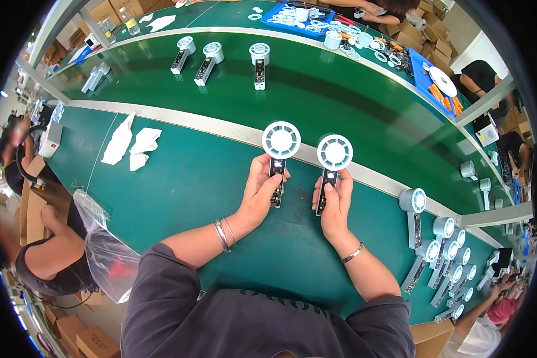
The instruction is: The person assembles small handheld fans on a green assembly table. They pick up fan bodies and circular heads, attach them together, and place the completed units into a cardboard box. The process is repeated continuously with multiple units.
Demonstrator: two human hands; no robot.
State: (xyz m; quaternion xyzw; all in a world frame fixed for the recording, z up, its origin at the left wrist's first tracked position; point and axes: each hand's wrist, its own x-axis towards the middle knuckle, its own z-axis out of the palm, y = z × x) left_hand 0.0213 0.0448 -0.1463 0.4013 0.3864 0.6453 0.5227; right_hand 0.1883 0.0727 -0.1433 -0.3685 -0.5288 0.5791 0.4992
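Note:
My left hand is closed round the handle of a handheld fan, its thumb on the dark circuit board that shows in the open handle. My right hand grips a second handheld fan the same way, thumb on its exposed board. Both fans stand upright side by side, apart from each other, with their round pale-blue grilles turned up. They are over the green bench near its far metal edge. The inner sides of both handles are partly hidden by my fingers.
Several more unfinished fans are grouped at the bench's right. Beyond the metal rail, a green conveyor belt carries fans. White tissues lie at left. Left of me, a person sits beside a clear plastic bag.

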